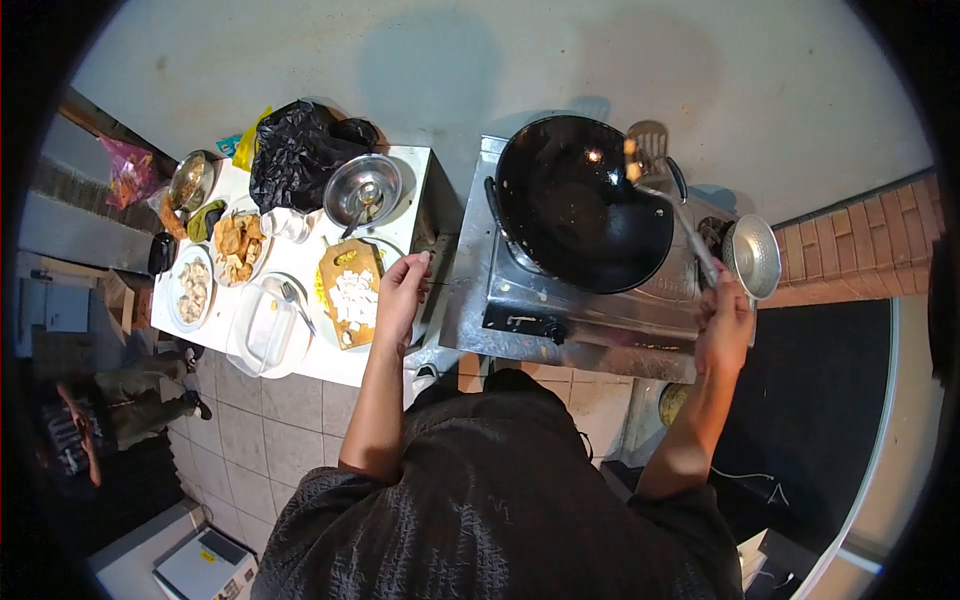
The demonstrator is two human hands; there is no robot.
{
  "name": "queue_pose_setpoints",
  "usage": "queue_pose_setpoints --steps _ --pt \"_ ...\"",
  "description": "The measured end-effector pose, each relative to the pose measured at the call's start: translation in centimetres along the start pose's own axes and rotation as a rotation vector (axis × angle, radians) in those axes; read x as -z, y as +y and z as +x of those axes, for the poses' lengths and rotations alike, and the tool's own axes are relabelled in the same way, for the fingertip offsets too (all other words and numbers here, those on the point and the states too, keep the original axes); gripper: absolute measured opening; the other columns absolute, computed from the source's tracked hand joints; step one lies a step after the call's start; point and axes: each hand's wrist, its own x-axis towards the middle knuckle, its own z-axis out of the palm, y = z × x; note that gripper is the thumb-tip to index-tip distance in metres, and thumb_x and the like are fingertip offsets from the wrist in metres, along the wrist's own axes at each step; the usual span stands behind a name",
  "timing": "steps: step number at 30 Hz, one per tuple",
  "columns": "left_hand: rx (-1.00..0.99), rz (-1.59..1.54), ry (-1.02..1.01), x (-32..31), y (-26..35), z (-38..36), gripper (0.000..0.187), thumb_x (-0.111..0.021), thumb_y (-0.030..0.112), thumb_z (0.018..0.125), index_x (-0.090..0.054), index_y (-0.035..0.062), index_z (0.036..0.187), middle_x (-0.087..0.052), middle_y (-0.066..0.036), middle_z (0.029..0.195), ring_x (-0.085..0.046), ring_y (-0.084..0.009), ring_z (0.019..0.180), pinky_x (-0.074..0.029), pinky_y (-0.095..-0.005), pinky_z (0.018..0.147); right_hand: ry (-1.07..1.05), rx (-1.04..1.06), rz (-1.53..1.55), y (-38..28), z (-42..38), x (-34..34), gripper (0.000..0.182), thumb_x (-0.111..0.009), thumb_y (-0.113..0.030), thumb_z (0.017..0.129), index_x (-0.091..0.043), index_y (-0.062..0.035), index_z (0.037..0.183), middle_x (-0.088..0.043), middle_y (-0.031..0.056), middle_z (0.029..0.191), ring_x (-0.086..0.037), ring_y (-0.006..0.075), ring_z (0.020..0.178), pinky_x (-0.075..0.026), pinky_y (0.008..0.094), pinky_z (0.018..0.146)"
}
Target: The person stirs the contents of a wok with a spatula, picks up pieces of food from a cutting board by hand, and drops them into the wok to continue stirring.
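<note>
Where the wok (560, 215) sits: on the steel stove (515, 318), its dark, glossy inside facing up, one loop handle to each side.
Stove front: a single black knob (556, 332); the metal top is smeared and shiny.
Right hand (725, 325): fingers wrapped around the handle of a slotted spatula (692, 232), whose head is at the wok's right rim; an orange-brown bit shows by it, though whether the two touch I cannot tell.
Left hand (402, 290): fingers curled together, raised near the table's right edge.
White table (345, 368): crowded, left of the stove. A wooden board (332, 268) bears white cubes (353, 298); beside it are a clear plastic container (262, 335) and a fork (294, 296).
Table's far side: a crumpled black bag (300, 155) and a steel bowl (337, 190) with a spoon inside.
Table's left part: a plate of brown pieces (240, 245) and another of pale pieces (190, 290).
Stove's right end: a silvery dimpled bowl (755, 258).
Wall: pale and plain (540, 60), shadowed behind the wok; brickwork (850, 235) runs along the right.
Floor: grey tiles (240, 400); at the left, another person (110, 420) in dark clothes stands well apart.
</note>
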Motion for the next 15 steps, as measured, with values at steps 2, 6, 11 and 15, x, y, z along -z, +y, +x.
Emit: queue_pose_setpoints --steps 2,6,11,15 --pt "-0.001 -0.005 -0.029 1.2 0.2 0.0 0.024 -0.055 0.024 0.089 -0.061 0.0044 0.1 -0.053 0.003 0.078 -0.045 -0.0053 0.066 -0.034 -0.0186 0.057 -0.003 0.051 0.03 -1.0 -1.5 -0.7 0.03 -0.05 -0.026 0.093 -0.059 -0.0021 0.109 -0.035 -0.0078 0.061 -0.03 0.0019 0.051 -0.027 0.018 0.046" --pt "0.011 -0.042 -0.066 2.8 -0.4 0.1 0.024 -0.06 0.029 0.086 -0.061 0.0064 0.091 -0.053 0.004 0.073 -0.044 -0.0038 0.061 -0.034 -0.0181 0.054 0.063 0.044 0.001 2.7 -2.8 -2.5 0.03 -0.051 -0.027 0.093 -0.06 -0.0031 0.108 -0.036 -0.0075 0.06 -0.032 0.0021 0.052 -0.029 0.0183 0.045" --pt "0.019 -0.013 -0.114 3.6 0.1 0.3 0.023 -0.06 0.029 0.086 -0.061 0.007 0.092 -0.053 0.004 0.073 -0.045 -0.0043 0.063 -0.034 -0.0184 0.055 0.067 -0.097 -0.073 5.0 -4.2 -3.5 0.031 -0.05 -0.027 0.093 -0.06 -0.0026 0.109 -0.037 -0.007 0.06 -0.033 0.0019 0.051 -0.029 0.019 0.044" --pt "-0.013 0.008 -0.126 3.3 1.1 0.4 0.024 -0.06 0.029 0.086 -0.061 0.0069 0.093 -0.052 0.004 0.073 -0.045 -0.0047 0.063 -0.034 -0.0185 0.055 0.04 0.122 0.036 0.7 -5.8 -3.4 0.031 -0.048 -0.025 0.094 -0.059 -0.0015 0.11 -0.036 -0.0073 0.059 -0.032 0.0018 0.05 -0.029 0.0186 0.044"
